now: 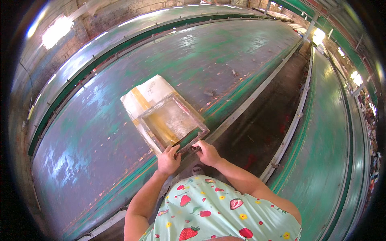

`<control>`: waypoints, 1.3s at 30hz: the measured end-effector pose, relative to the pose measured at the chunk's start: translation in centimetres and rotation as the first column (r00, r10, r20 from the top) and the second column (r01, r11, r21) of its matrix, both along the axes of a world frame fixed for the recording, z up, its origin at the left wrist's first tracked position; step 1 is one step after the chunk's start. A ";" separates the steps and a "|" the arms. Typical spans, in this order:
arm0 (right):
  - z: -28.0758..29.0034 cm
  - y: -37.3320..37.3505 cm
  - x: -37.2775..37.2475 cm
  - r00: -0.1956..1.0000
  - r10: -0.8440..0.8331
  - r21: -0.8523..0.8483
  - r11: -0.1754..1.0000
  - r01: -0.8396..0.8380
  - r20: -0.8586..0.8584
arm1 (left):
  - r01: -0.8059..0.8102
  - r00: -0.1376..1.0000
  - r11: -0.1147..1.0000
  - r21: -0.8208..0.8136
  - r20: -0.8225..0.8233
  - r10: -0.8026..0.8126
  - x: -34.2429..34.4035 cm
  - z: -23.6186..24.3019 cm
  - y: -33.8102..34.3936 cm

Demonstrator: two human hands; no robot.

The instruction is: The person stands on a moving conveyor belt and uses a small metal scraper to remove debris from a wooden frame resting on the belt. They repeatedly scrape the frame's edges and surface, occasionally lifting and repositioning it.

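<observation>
A rectangular screen frame with a cloudy middle lies over a white board with yellow tape, near the edge of the long green-stained table. My left hand is closed on the frame's near left edge. My right hand is closed at the frame's near right corner, around a small dark fitting whose shape I cannot make out.
The long table has small dark objects near its edge. A dark gap with a rail separates it from a second table on the right. Behind stand a block wall and posts.
</observation>
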State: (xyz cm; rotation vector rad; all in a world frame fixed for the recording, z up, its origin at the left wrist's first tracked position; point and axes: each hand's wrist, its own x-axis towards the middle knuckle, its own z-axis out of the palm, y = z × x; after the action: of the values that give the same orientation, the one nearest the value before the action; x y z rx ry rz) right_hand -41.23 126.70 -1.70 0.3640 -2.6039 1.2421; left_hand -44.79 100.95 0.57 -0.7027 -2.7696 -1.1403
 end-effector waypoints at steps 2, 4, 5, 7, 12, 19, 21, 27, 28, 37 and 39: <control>-0.2 0.0 -0.4 1.000 0.013 0.051 0.999 -0.012 -0.018 | 0.044 0.998 0.998 -0.039 -0.036 -0.046 -0.8 0.3 0.7; -0.3 -0.1 -0.5 1.000 0.017 0.035 0.999 -0.018 0.014 | 0.109 0.989 0.986 -0.123 -0.088 -0.120 -1.4 0.6 1.2; -0.4 -0.1 -0.5 1.000 0.019 0.027 0.999 -0.019 0.015 | 0.134 0.983 0.977 -0.168 -0.106 -0.153 -1.8 0.7 1.5; -0.5 -0.1 -0.2 1.000 0.004 0.009 1.000 -0.004 0.010 | 0.178 0.976 0.949 -0.260 -0.076 -0.204 -2.2 0.8 2.1; -1.7 -0.2 0.6 0.997 -0.077 -0.103 0.992 0.074 -0.026 | 0.322 0.934 0.859 -0.397 -0.013 -0.357 -3.4 0.2 3.7; -3.7 1.8 4.1 0.950 -0.256 -0.288 0.910 0.299 0.178 | 0.311 0.902 0.789 -0.530 -0.098 -0.421 -3.1 -0.9 5.5; -4.0 2.1 5.3 0.946 -0.235 -0.326 0.896 0.300 0.223 | 0.333 0.888 0.754 -0.566 -0.082 -0.453 -3.0 -0.7 5.9; -4.3 1.1 6.3 0.936 -0.286 -0.232 0.915 0.330 0.206 | 0.384 0.893 0.645 -0.661 0.087 -0.442 -3.8 1.1 7.2; -4.2 1.0 6.4 0.950 -0.266 -0.209 0.932 0.297 0.166 | 0.399 0.894 0.622 -0.674 0.134 -0.428 -3.9 1.4 7.4; -2.3 1.7 7.4 0.978 -0.194 0.061 0.980 0.189 0.078 | 0.520 0.843 0.560 -0.645 0.283 -0.457 -5.9 1.9 7.8; -2.0 1.7 7.4 0.982 -0.187 0.051 0.981 0.186 0.027 | 0.474 0.873 0.640 -0.605 0.227 -0.432 -5.4 1.0 7.2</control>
State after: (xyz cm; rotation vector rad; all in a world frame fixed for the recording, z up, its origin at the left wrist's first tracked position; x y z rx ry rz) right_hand -33.82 128.38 -3.70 0.1057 -2.6274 1.1326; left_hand -50.21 108.11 1.62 -1.5247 -3.1267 -0.1479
